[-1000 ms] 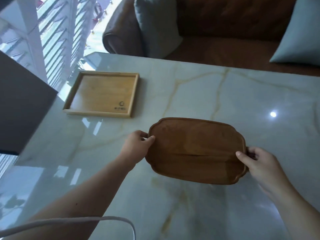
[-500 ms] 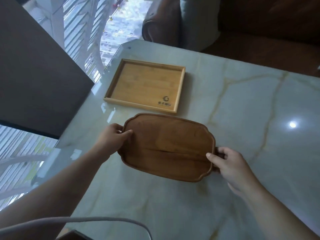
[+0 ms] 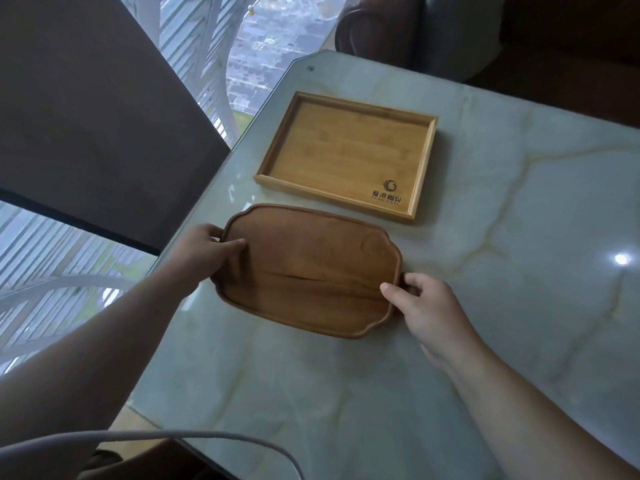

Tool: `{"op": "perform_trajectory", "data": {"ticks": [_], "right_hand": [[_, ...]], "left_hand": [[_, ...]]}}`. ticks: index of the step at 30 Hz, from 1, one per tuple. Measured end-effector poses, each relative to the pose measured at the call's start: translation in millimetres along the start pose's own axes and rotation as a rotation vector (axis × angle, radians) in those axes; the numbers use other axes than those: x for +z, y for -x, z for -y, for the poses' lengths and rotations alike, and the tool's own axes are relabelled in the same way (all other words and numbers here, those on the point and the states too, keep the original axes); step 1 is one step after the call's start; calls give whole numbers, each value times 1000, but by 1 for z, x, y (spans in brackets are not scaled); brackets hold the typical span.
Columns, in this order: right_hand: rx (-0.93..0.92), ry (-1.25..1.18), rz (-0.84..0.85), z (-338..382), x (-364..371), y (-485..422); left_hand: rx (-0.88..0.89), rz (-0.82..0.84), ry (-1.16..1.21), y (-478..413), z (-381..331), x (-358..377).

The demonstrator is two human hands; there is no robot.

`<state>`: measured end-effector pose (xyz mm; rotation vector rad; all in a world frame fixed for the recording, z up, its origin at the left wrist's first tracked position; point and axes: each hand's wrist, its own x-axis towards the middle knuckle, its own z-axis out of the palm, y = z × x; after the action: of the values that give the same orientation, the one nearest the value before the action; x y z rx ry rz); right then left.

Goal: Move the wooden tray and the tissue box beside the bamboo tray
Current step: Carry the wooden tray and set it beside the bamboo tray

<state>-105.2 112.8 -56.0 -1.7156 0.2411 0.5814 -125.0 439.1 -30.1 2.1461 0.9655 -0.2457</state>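
Note:
A dark brown wooden tray [image 3: 308, 271] with scalloped corners lies on the marble table, just in front of the light rectangular bamboo tray [image 3: 346, 154], which has a logo printed in one corner. My left hand [image 3: 204, 251] grips the wooden tray's left end, thumb on top of the rim. At its right end, my right hand [image 3: 426, 306] holds the rim the same way. A narrow gap separates the two trays. No tissue box is in view.
The marble table [image 3: 519, 237] has its left edge close to the trays, beside a large window and a dark panel [image 3: 86, 116]. A brown sofa with a grey cushion [image 3: 457, 29] stands behind the table. A white cable [image 3: 173, 436] crosses the bottom left.
Both hands have carried the wooden tray leftward and toward the bamboo tray, until it lies just in front of it. The view has swung left with it.

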Motion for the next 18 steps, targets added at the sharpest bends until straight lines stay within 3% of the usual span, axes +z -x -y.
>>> {"op": "perform_trajectory", "data": {"ticks": [18], "right_hand": [[21, 164, 67, 1, 13, 8]], "left_hand": [[21, -24, -107, -9, 15, -7]]}}
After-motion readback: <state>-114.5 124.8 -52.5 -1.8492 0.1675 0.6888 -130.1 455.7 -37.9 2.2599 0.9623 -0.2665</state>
